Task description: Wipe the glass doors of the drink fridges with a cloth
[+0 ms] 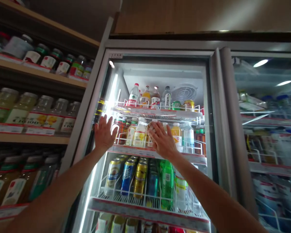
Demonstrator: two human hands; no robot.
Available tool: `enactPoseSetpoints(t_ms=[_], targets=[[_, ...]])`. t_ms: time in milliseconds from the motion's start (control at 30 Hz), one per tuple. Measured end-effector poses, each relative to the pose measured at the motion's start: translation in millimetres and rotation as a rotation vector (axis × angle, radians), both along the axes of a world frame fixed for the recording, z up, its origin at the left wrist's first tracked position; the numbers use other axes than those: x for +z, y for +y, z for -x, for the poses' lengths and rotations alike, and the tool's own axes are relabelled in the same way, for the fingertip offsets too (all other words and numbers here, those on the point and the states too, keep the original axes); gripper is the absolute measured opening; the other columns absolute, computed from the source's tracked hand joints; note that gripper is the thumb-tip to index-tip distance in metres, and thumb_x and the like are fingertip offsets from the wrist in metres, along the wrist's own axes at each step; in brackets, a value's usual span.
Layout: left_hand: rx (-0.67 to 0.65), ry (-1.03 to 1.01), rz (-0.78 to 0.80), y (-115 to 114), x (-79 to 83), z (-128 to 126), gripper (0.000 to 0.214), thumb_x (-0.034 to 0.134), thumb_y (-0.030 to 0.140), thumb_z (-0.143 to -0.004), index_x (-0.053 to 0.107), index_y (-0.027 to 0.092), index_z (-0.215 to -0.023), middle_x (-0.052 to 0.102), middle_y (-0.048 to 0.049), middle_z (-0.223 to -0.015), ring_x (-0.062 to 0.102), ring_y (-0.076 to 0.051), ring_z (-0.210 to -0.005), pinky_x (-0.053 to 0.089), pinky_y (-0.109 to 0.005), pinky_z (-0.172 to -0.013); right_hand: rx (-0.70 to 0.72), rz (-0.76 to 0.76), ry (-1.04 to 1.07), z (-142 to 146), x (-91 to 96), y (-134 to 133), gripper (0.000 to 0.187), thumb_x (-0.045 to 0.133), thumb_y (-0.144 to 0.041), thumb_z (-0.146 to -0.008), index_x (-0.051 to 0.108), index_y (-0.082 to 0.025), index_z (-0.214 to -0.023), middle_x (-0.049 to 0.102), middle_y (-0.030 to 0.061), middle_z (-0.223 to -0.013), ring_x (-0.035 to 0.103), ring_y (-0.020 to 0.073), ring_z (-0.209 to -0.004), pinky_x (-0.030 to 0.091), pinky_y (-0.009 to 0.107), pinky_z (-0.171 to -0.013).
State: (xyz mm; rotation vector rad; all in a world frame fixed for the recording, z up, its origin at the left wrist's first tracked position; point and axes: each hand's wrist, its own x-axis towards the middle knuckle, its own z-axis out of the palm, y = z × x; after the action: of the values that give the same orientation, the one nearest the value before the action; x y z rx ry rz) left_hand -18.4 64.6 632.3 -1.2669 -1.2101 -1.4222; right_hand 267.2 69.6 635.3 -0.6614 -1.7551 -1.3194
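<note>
My right hand [164, 141] presses a crumpled, pale patterned cloth [151, 127] against the glass door [157, 69] of a drinks fridge, at the height of the middle shelf. The fingers lie over the cloth and hide part of it. My left hand [104, 135] is spread on or just in front of the glass near the door's left edge, with nothing in it. Yellow marks [101, 102] show on the glass just above that hand. The door appears shut, with bottles and cans behind it.
Wooden shelves [63, 81] with rows of bottled drinks stand close on the left. A grey upright door frame [226, 123] separates this door from a second glass-fronted fridge [269, 106] on the right. Ceiling lights reflect in the glass.
</note>
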Motion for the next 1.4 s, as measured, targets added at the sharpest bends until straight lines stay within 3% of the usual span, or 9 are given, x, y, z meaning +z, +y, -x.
enactPoseSetpoints(t_ms=[167,367,567,633,767,833,1000,1200,1400], targets=[[0.003,0.007,-0.024,2.1,-0.2,2.0,0.059,0.029,0.047,-0.089,0.038,0.015,-0.138,0.031,-0.0148,-0.148,0.024,-0.029,-0.139,0.02,-0.052,-0.111,0.018,-0.043,0.376,4.0,18.1,3.3,0.049,0.044,-0.025,-0.086,0.041,-0.019,-0.134,0.034,0.0134,-0.147,0.027,0.0299,-0.137,0.023,0.057,-0.108],[-0.019,0.009,-0.022,3.6,-0.4,4.1,0.058,0.033,0.046,-0.088,0.04,0.017,-0.137,0.032,-0.0129,-0.148,0.024,-0.028,-0.139,0.021,-0.051,-0.111,0.039,-0.077,-0.087,22.1,6.5,2.7,0.048,0.044,-0.023,-0.085,0.044,-0.018,-0.133,0.041,0.0066,-0.144,0.028,0.0236,-0.137,0.026,0.044,-0.112],[-0.027,0.016,-0.062,5.3,-1.3,4.1,0.056,0.034,0.045,-0.089,0.042,0.016,-0.136,0.034,-0.013,-0.147,0.027,-0.028,-0.138,0.022,-0.051,-0.11,0.107,-0.15,0.451,-6.1,39.2,10.6,0.049,0.041,-0.02,-0.084,0.044,-0.013,-0.133,0.04,0.0142,-0.143,0.029,0.0278,-0.136,0.027,0.052,-0.11],[-0.022,0.019,-0.07,5.7,-1.7,4.2,0.055,0.034,0.045,-0.089,0.042,0.017,-0.136,0.035,-0.0124,-0.147,0.027,-0.028,-0.138,0.022,-0.05,-0.11,0.114,-0.149,0.381,9.3,31.9,9.6,0.047,0.043,-0.025,-0.085,0.046,-0.014,-0.131,0.037,0.0139,-0.144,0.025,0.0291,-0.138,0.028,0.052,-0.11],[-0.003,0.019,-0.062,4.9,-2.0,4.0,0.055,0.033,0.044,-0.09,0.042,0.015,-0.136,0.034,-0.0126,-0.147,0.027,-0.028,-0.138,0.022,-0.05,-0.11,0.061,-0.115,0.026,41.0,6.8,5.1,0.036,0.046,-0.027,-0.087,0.054,-0.022,-0.122,0.04,0.0087,-0.143,0.026,0.0265,-0.138,0.032,0.048,-0.109],[-0.001,0.023,-0.06,4.4,-1.9,4.0,0.055,0.033,0.044,-0.09,0.042,0.015,-0.136,0.034,-0.0129,-0.147,0.027,-0.029,-0.138,0.023,-0.051,-0.11,0.032,-0.128,0.079,31.1,8.7,5.3,0.035,0.045,-0.024,-0.087,0.054,-0.023,-0.121,0.042,0.0079,-0.142,0.03,0.0255,-0.136,0.033,0.047,-0.108],[-0.005,0.032,-0.059,5.5,-1.8,5.2,0.055,0.032,0.043,-0.09,0.043,0.013,-0.135,0.036,-0.0142,-0.146,0.028,-0.03,-0.137,0.024,-0.052,-0.109,0.027,-0.206,0.605,-20.6,29.8,7.5,0.038,0.04,-0.021,-0.088,0.055,-0.015,-0.122,0.042,0.0148,-0.141,0.033,0.0293,-0.134,0.033,0.054,-0.106],[-0.028,0.034,-0.061,6.7,-1.8,6.1,0.057,0.032,0.044,-0.089,0.043,0.012,-0.135,0.034,-0.0161,-0.146,0.027,-0.031,-0.137,0.022,-0.052,-0.11,0.0,-0.122,0.192,-21.1,2.0,3.3,0.038,0.04,-0.021,-0.089,0.054,-0.024,-0.124,0.042,0.0064,-0.143,0.031,0.0236,-0.136,0.034,0.047,-0.107],[-0.038,0.044,-0.075,6.7,-3.0,6.4,0.058,0.03,0.045,-0.089,0.043,0.012,-0.135,0.034,-0.0165,-0.146,0.027,-0.03,-0.138,0.021,-0.051,-0.11,0.028,-0.228,0.751,-66.3,14.2,8.8,0.046,0.039,-0.021,-0.087,0.045,-0.014,-0.131,0.044,0.0176,-0.139,0.036,0.031,-0.132,0.033,0.057,-0.103]])
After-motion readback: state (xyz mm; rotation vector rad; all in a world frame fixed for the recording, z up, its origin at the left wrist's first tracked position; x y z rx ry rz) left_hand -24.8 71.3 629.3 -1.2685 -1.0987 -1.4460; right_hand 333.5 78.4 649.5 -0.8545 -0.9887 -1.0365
